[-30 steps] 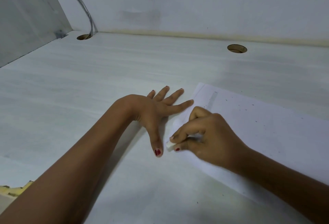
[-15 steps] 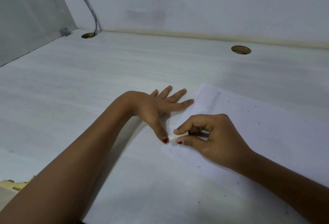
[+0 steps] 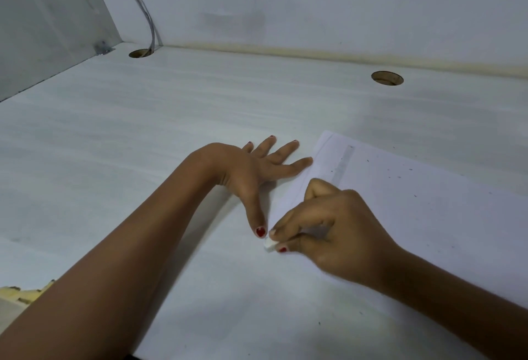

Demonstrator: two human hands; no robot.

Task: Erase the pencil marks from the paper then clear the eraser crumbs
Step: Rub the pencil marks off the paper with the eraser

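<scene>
Paper [image 3: 428, 216]: one white sheet lying flat on the white worktop [image 3: 171, 131], in the right half of the view, with its far left corner pointing toward the back wall. A faint grey strip [image 3: 344, 164] runs near the sheet's left edge. Small dark crumbs [image 3: 411, 169] are scattered over the sheet's surface.

Left hand [image 3: 251, 171]: palm down on the worktop just beside the sheet's left edge, fingers straight and spread. The index fingertip reaches the sheet's edge; whether it rests on the sheet cannot be told. The thumb extends toward the viewer, its tip just beside the eraser.

Right hand [image 3: 328, 228]: positioned over the sheet's near left portion, fingers curled. Thumb and forefinger pinch a small white eraser [image 3: 269, 244], which protrudes from the fingertips at the sheet's left edge.

Worktop features: two round cable holes, one at the back right [image 3: 387, 78] and one at the back left corner [image 3: 140, 53]. A grey cable [image 3: 145, 14] drops along the wall into the left hole. A yellowish object [image 3: 25, 294] shows at the lower left edge, partly hidden by the left forearm.
</scene>
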